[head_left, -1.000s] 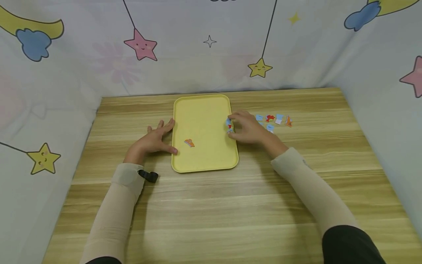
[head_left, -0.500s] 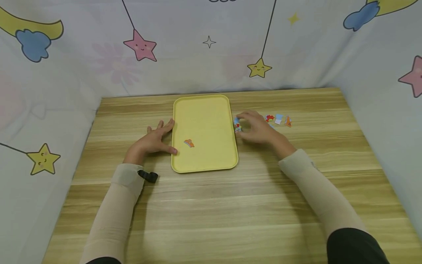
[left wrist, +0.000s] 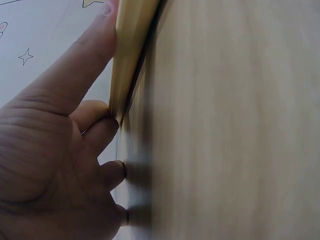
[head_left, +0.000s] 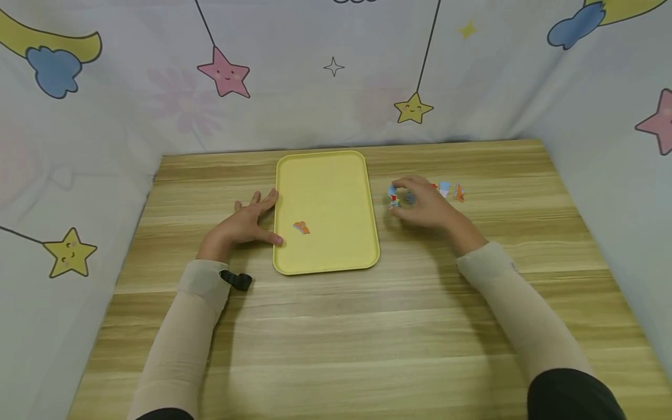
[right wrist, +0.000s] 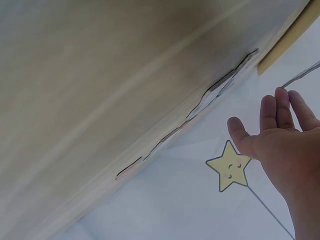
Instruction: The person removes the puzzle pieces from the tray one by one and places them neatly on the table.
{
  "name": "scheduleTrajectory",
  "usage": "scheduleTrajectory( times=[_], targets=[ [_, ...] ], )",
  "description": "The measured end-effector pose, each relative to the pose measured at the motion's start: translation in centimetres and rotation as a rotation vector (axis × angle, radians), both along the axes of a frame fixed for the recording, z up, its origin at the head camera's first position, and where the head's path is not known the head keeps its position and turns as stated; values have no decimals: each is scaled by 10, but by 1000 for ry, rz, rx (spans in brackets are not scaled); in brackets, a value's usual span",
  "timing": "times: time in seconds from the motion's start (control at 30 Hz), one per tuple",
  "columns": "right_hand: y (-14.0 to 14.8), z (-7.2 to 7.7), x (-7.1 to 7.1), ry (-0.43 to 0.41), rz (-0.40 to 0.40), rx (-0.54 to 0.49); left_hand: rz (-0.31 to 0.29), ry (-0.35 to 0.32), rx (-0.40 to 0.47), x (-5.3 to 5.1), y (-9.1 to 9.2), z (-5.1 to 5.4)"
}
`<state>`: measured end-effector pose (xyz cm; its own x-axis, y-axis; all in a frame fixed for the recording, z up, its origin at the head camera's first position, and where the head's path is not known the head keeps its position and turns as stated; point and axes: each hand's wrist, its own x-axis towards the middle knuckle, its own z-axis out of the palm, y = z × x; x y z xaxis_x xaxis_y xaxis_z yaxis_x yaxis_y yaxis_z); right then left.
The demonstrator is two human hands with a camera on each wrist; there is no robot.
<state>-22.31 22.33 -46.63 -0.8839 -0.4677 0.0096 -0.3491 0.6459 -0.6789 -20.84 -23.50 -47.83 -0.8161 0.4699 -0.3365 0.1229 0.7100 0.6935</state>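
My left hand [head_left: 244,224] is spread against the left edge of the yellow tray [head_left: 336,251]. In the left wrist view its thumb [left wrist: 82,60] lies on the tray's rim, while other fingertips touch the side and the table. Right of the tray, my right hand [head_left: 422,201] holds a small blue, red and white jigsaw piece [head_left: 393,199] between thumb and fingertips, just above the table. In the right wrist view the held piece [right wrist: 302,74] shows only as a thin edge. One orange jigsaw piece [head_left: 301,227] lies in the tray's lower left.
Several loose jigsaw pieces lie on the wooden table [head_left: 336,332] around the right hand, partly covered by it, including a blue and white piece [head_left: 444,188] and an orange piece [head_left: 459,192]. A patterned white cloth [head_left: 304,111] stands behind the table.
My right hand has moved right with the jigsaw piece, from the tray's right rim to over the loose pieces. The left hand and the tray have stayed put.
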Motion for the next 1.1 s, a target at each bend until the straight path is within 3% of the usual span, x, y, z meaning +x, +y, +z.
scheduleTrajectory(
  times=[0.4, 0.73, 1.1],
  targets=[
    [23, 4, 6, -20, -88, -38, -7, 7, -14, -1, 0, 1],
    [35, 4, 11, -29, -106, -32, -7, 8, -15, -1, 1, 3],
    [55, -2, 15, 45, -100, -13, -4, 5, -16, 1, 2, 3]
  ],
)
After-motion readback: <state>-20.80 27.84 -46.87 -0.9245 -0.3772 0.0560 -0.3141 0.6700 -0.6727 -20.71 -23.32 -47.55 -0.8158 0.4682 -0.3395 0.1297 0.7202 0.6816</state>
